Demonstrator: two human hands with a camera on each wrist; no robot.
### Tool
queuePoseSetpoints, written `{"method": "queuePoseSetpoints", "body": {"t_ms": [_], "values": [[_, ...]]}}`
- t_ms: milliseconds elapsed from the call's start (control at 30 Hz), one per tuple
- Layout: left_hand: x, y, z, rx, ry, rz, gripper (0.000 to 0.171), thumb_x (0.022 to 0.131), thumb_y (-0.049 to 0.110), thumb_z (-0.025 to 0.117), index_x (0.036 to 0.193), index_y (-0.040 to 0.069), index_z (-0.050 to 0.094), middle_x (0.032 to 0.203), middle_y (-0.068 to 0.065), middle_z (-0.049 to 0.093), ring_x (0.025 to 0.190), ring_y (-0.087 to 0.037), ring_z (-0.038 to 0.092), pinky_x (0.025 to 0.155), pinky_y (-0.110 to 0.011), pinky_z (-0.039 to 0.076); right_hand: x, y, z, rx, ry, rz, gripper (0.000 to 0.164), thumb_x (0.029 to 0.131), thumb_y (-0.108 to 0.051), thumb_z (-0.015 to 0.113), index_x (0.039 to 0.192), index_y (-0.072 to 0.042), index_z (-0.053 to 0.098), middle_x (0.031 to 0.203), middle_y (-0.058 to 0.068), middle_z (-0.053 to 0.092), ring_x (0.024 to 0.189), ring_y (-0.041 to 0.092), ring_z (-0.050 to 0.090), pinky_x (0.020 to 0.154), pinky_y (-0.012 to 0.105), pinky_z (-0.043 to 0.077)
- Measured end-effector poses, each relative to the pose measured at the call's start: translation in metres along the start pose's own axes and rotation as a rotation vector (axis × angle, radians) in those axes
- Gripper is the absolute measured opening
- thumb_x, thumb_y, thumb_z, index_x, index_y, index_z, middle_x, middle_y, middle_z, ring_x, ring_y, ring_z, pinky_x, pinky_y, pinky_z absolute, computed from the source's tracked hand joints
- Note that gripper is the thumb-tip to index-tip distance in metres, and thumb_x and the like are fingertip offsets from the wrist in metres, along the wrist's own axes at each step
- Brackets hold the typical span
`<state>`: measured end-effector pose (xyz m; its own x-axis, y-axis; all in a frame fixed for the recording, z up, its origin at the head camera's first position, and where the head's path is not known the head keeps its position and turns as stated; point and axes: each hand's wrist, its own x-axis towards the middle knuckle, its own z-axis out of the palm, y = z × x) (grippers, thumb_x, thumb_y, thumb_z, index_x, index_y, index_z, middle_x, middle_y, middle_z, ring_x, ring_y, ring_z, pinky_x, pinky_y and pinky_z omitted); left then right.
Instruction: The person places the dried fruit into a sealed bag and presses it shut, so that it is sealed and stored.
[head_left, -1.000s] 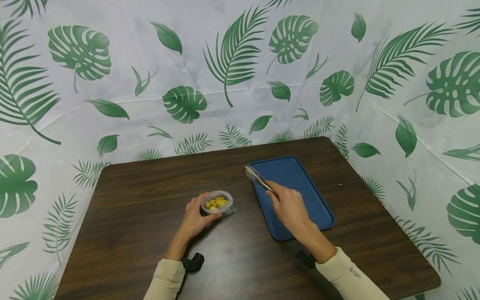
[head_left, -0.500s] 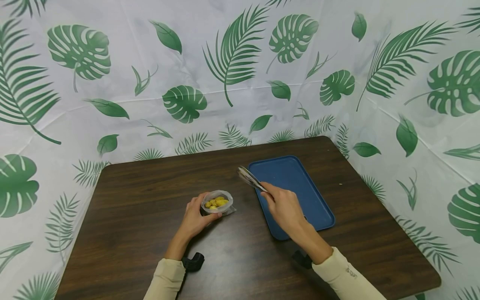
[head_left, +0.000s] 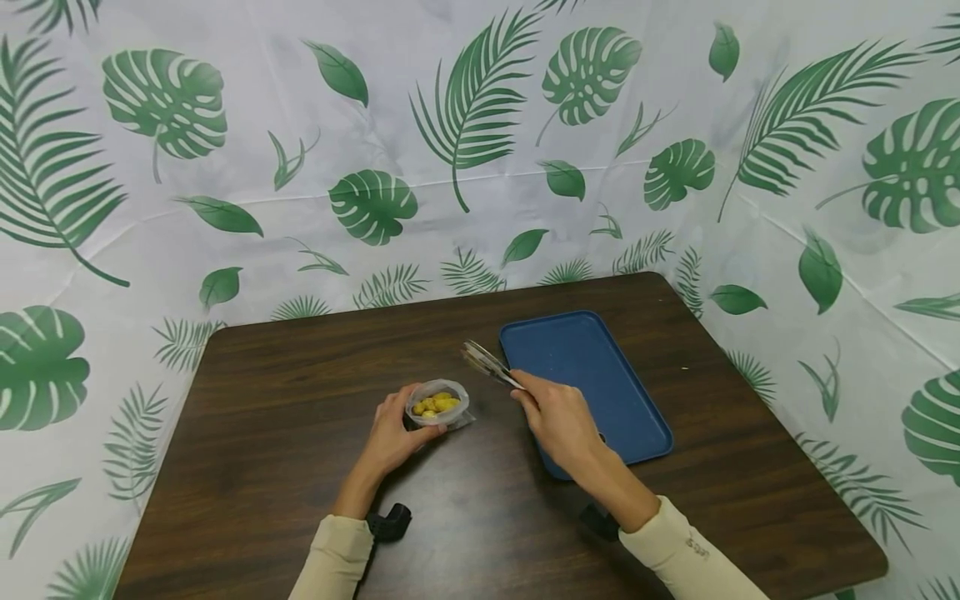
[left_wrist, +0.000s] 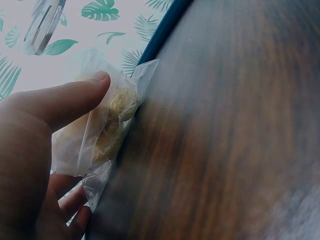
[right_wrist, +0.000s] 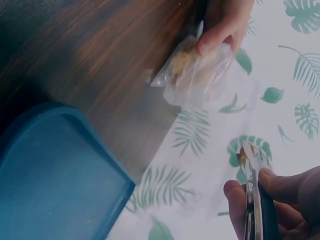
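Note:
A clear plastic bag (head_left: 463,419) with its mouth spread wide stands on the table left of the tray. Several small yellow lumps (head_left: 435,405) lie inside it; their kind is hard to tell. My left hand (head_left: 393,437) grips the bag from the left, thumb on the near side, fingers round the far side, as the left wrist view (left_wrist: 70,102) also shows. In my right hand (head_left: 562,417) are metal tongs (head_left: 487,362), held by the handles, tips pointing left toward the bag. A brownish patch shows at the tips in the right wrist view; whether something is pinched there I cannot tell.
A blue tray (head_left: 600,375) lies on the dark wooden table (head_left: 300,467) right of the bag, partly beneath my right hand and forearm. A leaf-print cloth (head_left: 450,125) hangs behind and beside the table. Black wrist straps (head_left: 390,522) show on both arms.
My right hand has moved left and slightly nearer with the tongs, from over the tray's left edge toward the bag. The left hand and bag have stayed in place.

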<state>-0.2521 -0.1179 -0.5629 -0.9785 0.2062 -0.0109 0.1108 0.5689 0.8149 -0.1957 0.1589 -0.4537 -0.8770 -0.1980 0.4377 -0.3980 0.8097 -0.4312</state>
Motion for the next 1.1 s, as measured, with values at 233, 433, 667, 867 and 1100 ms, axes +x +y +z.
{"method": "queuePoseSetpoints", "body": {"t_ms": [233,433,667,867,1100], "values": [[-0.001,0.001,0.0,0.0,0.005,0.001,0.079,0.081,0.046,0.085,0.149,0.025,0.05,0.144,-0.014,0.054,0.136,-0.04,0.042,0.108,-0.065,0.037,0.0,-0.007,0.006,0.013,-0.01,-0.039,0.03,0.097,-0.011,0.071,0.126,-0.006,0.073,0.108,0.011,0.079,0.084,0.021,0.078,0.07,0.036,0.061],[-0.001,0.002,-0.001,-0.007,0.007,0.003,0.08,0.081,0.045,0.085,0.15,0.025,0.05,0.146,-0.014,0.052,0.137,-0.041,0.041,0.108,-0.065,0.037,0.0,-0.014,0.01,0.011,-0.031,-0.047,0.03,0.097,-0.012,0.071,0.126,-0.006,0.073,0.107,0.009,0.079,0.08,0.018,0.077,0.068,0.033,0.06],[-0.001,0.002,-0.001,-0.002,0.003,-0.003,0.08,0.082,0.047,0.085,0.15,0.026,0.05,0.148,-0.014,0.051,0.136,-0.039,0.042,0.108,-0.065,0.037,0.0,-0.019,0.015,0.005,-0.037,-0.072,0.028,0.096,-0.011,0.072,0.123,-0.007,0.074,0.105,0.008,0.08,0.077,0.016,0.075,0.065,0.03,0.059],[-0.001,0.002,-0.002,-0.006,-0.005,-0.013,0.08,0.082,0.05,0.084,0.15,0.027,0.049,0.151,-0.013,0.05,0.137,-0.039,0.041,0.108,-0.066,0.037,0.002,-0.021,0.019,0.009,-0.027,-0.102,0.026,0.096,-0.011,0.072,0.122,-0.007,0.074,0.106,0.007,0.08,0.076,0.015,0.075,0.065,0.031,0.059],[0.0,0.002,-0.002,-0.002,0.001,-0.006,0.08,0.082,0.049,0.084,0.15,0.026,0.049,0.148,-0.014,0.051,0.137,-0.04,0.042,0.108,-0.066,0.037,0.007,-0.022,0.022,0.011,-0.012,-0.138,0.027,0.096,-0.012,0.072,0.122,-0.007,0.074,0.108,0.007,0.08,0.079,0.017,0.076,0.067,0.032,0.06]]}}
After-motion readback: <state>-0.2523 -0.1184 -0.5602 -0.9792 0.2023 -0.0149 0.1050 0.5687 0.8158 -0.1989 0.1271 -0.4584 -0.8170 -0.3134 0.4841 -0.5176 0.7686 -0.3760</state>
